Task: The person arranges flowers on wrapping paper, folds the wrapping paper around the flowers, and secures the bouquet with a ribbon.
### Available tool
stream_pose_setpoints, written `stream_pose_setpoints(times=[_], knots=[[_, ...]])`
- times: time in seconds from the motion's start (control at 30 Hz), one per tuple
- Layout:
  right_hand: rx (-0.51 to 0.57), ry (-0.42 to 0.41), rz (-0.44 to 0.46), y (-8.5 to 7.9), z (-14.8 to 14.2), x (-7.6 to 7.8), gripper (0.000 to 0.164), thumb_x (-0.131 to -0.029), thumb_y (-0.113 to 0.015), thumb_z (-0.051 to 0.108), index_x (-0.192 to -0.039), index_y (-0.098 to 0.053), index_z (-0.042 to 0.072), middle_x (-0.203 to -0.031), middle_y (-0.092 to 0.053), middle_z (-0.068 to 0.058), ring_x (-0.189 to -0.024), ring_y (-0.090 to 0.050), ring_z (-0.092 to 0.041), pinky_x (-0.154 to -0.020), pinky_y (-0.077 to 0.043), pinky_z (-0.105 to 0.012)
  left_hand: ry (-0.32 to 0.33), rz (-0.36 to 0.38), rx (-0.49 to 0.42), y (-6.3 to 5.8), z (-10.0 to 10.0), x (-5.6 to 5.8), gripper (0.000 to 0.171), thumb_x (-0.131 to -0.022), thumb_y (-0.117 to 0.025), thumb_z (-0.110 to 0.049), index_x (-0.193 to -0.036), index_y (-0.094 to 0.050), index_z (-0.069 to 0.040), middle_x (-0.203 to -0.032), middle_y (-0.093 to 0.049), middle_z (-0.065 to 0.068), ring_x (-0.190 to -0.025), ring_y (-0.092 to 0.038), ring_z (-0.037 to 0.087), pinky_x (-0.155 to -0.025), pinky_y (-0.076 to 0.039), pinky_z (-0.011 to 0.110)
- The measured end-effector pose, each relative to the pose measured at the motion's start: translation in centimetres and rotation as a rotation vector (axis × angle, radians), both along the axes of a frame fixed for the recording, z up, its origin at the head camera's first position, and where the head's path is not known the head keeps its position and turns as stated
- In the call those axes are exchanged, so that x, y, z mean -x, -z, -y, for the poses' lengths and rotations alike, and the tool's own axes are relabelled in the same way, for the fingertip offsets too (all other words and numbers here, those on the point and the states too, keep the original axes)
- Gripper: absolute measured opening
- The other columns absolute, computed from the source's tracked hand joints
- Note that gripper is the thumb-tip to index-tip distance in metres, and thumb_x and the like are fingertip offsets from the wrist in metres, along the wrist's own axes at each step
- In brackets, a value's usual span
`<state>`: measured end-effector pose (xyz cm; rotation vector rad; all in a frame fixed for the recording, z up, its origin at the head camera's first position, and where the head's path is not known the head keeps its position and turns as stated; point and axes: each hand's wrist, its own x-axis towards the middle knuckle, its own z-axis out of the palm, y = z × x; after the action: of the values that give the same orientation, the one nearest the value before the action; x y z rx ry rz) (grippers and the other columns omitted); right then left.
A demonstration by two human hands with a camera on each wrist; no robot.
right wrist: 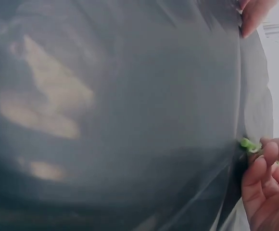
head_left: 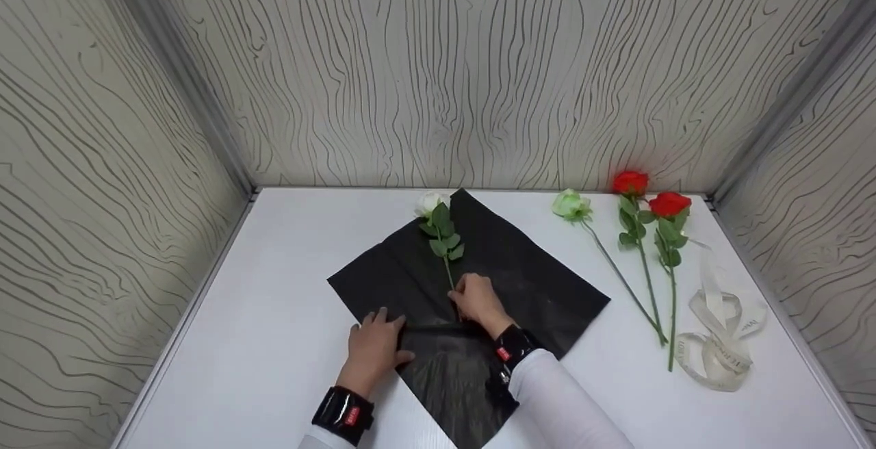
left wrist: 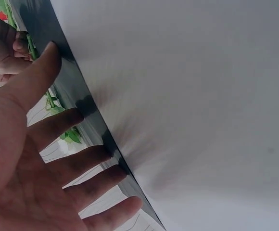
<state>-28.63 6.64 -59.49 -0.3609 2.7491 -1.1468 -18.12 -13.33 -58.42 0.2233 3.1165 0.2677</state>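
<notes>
A sheet of black wrapping paper [head_left: 540, 285] lies diagonally on the white table, with a crease across its lower part. On it lies a white rose [head_left: 432, 204] with green leaves, its bloom at the paper's far edge. My right hand [head_left: 477, 300] pinches the lower stem; in the right wrist view the green stem end [right wrist: 249, 144] shows at the fingertips. At the paper's left edge, my left hand [head_left: 373, 348] rests with fingers spread and fairly straight, fingertips touching the paper, as the left wrist view also shows.
To the right lie a pale green rose [head_left: 570, 205] and two red roses [head_left: 630, 183], stems toward me. Beside them is a loosely coiled cream ribbon [head_left: 725, 353] with printed letters. Patterned panels [head_left: 438, 72] enclose the table [head_left: 260, 312] at the back and sides.
</notes>
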Motion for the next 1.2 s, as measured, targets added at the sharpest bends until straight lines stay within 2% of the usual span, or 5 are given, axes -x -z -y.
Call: stream_pose_setpoints(times=[0.23,0.37,0.57,0.87,1.2], knots=[[-0.114,0.059,-0.057,-1.8,-3.1,1.1,0.015,-0.087,-0.061,0.026,-0.081,-0.062,0.012,-0.072,-0.057,0.0,-0.063,-0.054,-0.015,-0.058,-0.045,-0.033,-0.009,0.014,-0.01,0.0,0.1,-0.1,0.067,-0.067,-0.074,-0.049,-0.123,-0.059,-0.014,-0.127,-0.048,0.022,-0.113,-0.045,0.041,-0.082,-0.038,0.059],[-0.183,0.151,-0.098,-2.9,-7.7,1.8,0.013,-0.086,-0.061,0.023,-0.088,-0.063,0.011,-0.086,-0.062,-0.006,-0.077,-0.058,-0.022,-0.065,-0.046,-0.041,-0.009,0.022,-0.017,0.0,0.0,-0.1,0.067,-0.067,-0.074,-0.049,-0.123,-0.058,-0.014,-0.128,-0.047,0.022,-0.114,-0.044,0.041,-0.083,-0.037,0.059],[-0.28,0.294,-0.1,-3.7,-16.3,1.6,0.018,-0.087,-0.055,0.02,-0.095,-0.059,0.004,-0.096,-0.06,-0.017,-0.084,-0.058,-0.035,-0.064,-0.045,-0.048,-0.002,0.031,-0.018,0.0,0.0,-0.1,0.067,-0.067,-0.074,-0.049,-0.123,-0.059,-0.014,-0.128,-0.047,0.023,-0.114,-0.044,0.041,-0.083,-0.037,0.06],[-0.424,0.544,0.189,-4.7,-26.2,-1.8,0.038,-0.089,-0.038,0.009,-0.12,-0.037,-0.012,-0.11,-0.043,-0.038,-0.091,-0.049,-0.054,-0.057,-0.042,-0.056,0.011,0.006,-0.014,-0.2,0.3,-0.2,0.066,-0.067,-0.074,-0.049,-0.121,-0.06,-0.013,-0.126,-0.049,0.022,-0.111,-0.046,0.041,-0.08,-0.039,0.059],[-0.42,0.525,0.292,-4.3,-29.6,-3.7,0.029,-0.086,-0.041,0.005,-0.102,-0.052,-0.017,-0.093,-0.052,-0.039,-0.078,-0.055,-0.048,-0.054,-0.043,-0.052,0.014,0.014,-0.002,-0.2,0.3,0.0,0.067,-0.067,-0.073,-0.05,-0.122,-0.059,-0.014,-0.126,-0.048,0.022,-0.111,-0.046,0.041,-0.08,-0.039,0.059]])
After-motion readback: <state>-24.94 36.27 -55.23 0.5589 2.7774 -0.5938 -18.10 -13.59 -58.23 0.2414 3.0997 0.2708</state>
